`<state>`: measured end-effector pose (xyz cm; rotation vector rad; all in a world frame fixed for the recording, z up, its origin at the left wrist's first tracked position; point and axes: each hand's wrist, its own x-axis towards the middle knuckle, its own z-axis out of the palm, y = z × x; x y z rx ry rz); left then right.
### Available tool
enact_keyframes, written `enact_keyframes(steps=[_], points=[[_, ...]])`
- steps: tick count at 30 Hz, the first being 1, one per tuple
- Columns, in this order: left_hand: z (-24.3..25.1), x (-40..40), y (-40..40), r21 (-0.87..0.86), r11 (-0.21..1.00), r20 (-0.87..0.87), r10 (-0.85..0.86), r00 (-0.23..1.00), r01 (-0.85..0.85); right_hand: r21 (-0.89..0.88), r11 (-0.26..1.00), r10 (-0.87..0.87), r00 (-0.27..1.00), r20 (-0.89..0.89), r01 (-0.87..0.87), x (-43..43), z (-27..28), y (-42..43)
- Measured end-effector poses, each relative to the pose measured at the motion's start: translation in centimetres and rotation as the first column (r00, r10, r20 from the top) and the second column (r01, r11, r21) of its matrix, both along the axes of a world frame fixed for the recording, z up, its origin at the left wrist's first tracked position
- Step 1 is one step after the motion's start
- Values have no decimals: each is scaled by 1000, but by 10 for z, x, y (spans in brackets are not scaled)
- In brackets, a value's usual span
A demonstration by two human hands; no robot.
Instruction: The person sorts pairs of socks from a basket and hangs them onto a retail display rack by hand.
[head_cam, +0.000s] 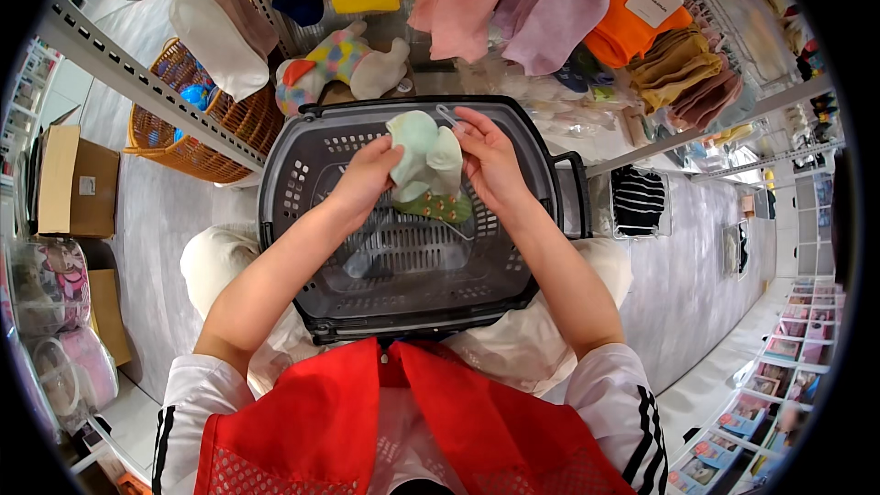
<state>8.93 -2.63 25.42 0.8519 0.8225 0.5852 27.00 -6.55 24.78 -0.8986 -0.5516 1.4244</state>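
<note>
Above a grey plastic shopping basket [323, 302], a pair of pale mint socks [416, 144] hangs between my two hands. My left hand [368, 175] pinches their left edge between thumb and fingers. At the socks' right side, my right hand [489, 158] has its fingers on a small clear plastic hook [447, 115]. A green patterned sock [440, 207] shows just below the pale pair, partly covered by it. Near it, a thin white piece [457, 232] slants over the basket's slotted bottom.
Socks in pink [460, 0], lilac [553, 7] and orange [625, 24] hang from the rack ahead. A plush toy [344, 65] lies behind the basket. Left are a wicker basket [199, 158] and a cardboard box [86, 182]; right, a bin of striped black fabric [639, 201].
</note>
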Motion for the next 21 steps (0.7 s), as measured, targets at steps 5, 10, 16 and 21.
enact_keyframes(steps=[5, 10, 16, 21], points=[[7, 8, -13, 47, 987, -52, -154, 987, 156, -42, 999, 14, 1000, 3, -14, -8, -6, -6], [-14, 5, -15, 268, 943, -43, -191, 981, 196, 22, 992, 122, 987, 102, -125, -20, 12, -10], [-3, 2, -8, -55, 994, 71, -88, 994, 92, 158, 965, 162, 948, 274, -210, -12, 15, -6], [-3, 0, -5, -116, 991, 168, -42, 985, 62, 181, 963, 47, 783, 621, -202, -19, 20, -14]])
